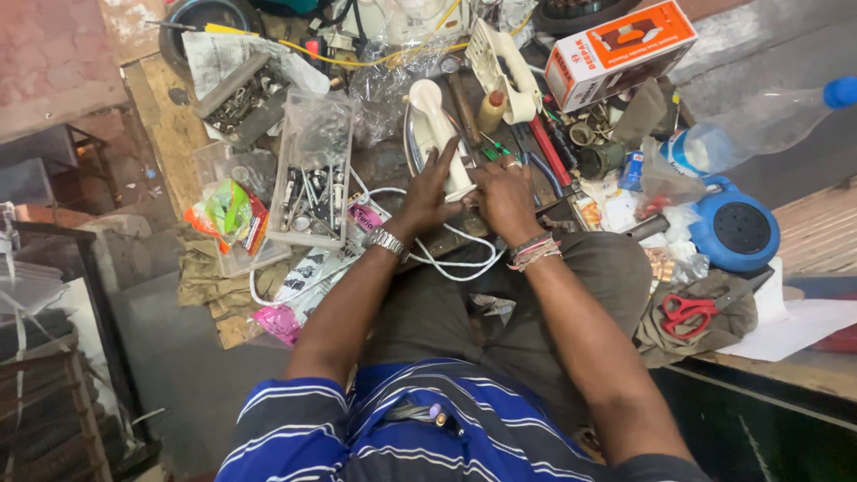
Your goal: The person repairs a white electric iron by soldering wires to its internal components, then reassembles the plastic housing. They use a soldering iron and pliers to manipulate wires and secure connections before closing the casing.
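Note:
A cream clothes iron (pixel 437 129) lies on the cluttered bench in front of me, its handle pointing away. My left hand (pixel 427 192), with a metal watch on the wrist, rests on the near end of the iron, fingers spread over the handle. My right hand (pixel 503 195), with thread bands on the wrist and a ring, presses on the iron's near right side beside the left hand; whether it holds a small tool is hidden. The iron's white cord (pixel 455 259) loops below both wrists onto my lap.
A clear plastic tray of screws and bits (pixel 308 192) sits left of the iron. Screwdrivers and pliers (pixel 540 147), a cream iron cover (pixel 504 67) and an orange-and-white box (pixel 620 49) lie behind. A blue round device (pixel 736 232), red scissors (pixel 683 312) and a plastic bottle (pixel 759 125) are on the right.

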